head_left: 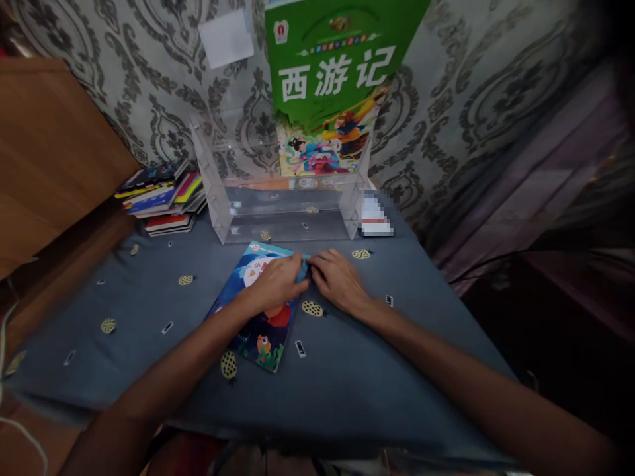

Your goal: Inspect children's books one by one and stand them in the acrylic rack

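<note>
A blue picture book with sea creatures on its cover lies at a slant on the table. Across its upper half rests my left hand, fingers curled together at the book's right edge near the top corner. My right hand meets that same corner from the other side, its bent fingertips closed on the light blue tip. Both hands nearly touch there. Part of the cover's title and picture is hidden under my left hand and forearm.
A clear acrylic stand holds a green book upright at the back. Left of it is a stack of books; right of it lies a white, pixelated item. The grey-blue tablecloth has pineapple prints. A wooden cabinet stands left.
</note>
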Action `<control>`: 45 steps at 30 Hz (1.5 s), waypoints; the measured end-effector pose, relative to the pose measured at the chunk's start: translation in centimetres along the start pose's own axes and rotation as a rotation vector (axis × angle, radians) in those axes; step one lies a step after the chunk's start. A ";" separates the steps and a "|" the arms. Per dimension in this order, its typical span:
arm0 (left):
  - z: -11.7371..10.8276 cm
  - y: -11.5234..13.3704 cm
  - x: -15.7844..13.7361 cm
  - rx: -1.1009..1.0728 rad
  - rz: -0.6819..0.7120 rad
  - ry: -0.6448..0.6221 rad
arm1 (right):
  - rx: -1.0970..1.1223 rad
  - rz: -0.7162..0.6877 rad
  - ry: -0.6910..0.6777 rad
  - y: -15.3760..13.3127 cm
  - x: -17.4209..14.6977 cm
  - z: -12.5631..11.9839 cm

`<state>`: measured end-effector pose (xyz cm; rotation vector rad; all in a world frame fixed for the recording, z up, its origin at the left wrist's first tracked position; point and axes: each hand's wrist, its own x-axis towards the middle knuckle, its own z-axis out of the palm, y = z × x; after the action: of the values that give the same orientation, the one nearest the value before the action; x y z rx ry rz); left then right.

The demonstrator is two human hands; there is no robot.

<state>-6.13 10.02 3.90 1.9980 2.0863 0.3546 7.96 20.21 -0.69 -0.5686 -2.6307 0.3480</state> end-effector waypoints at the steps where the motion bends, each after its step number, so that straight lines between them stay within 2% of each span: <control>1: -0.4 -0.3 -1.0 0.021 0.086 -0.030 | -0.023 -0.013 -0.013 -0.1 -0.1 -0.1; 3: -1.3 -1.2 -3.7 0.046 0.239 -0.102 | -0.056 -0.018 -0.035 -0.3 -0.2 -0.2; 5: -2.1 -2.5 -6.8 0.031 0.318 -0.174 | -0.077 -0.017 -0.058 -0.4 -0.1 -0.3; 8: -2.5 -4.3 -10.7 0.025 0.304 -0.221 | -0.087 -0.038 -0.074 -0.2 0.6 0.0; 11: -2.0 -4.8 -12.3 0.050 0.253 -0.210 | -0.109 -0.059 -0.074 0.2 2.0 0.5; 18: 0.0 -4.0 -11.0 0.149 0.272 -0.102 | -0.189 -0.031 -0.066 0.8 5.1 1.8; 22: 0.6 -4.1 -11.1 0.189 0.300 -0.050 | -0.176 0.003 -0.008 0.8 5.3 2.5; 28: 1.2 -3.4 -11.9 0.186 0.309 0.031 | -0.089 -0.038 0.026 1.5 4.7 2.8; 33: 1.6 -2.8 -12.3 0.222 0.304 0.099 | 0.060 -0.195 -0.014 0.3 1.7 1.6; 39: 1.7 -2.4 -12.0 0.309 0.415 0.237 | 0.326 -0.365 -0.035 -2.4 -4.4 0.1; 42: 1.7 -2.1 -12.0 0.387 0.458 0.284 | 0.450 -0.383 -0.081 -3.1 -6.4 -0.8; 45: 1.8 -1.9 -12.1 0.440 0.498 0.325 | 0.572 -0.338 -0.126 -3.2 -7.0 -1.6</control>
<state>-6.78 -2.12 1.57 2.9050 1.9339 0.3434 13.39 14.52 -0.69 0.0859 -2.5050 0.9995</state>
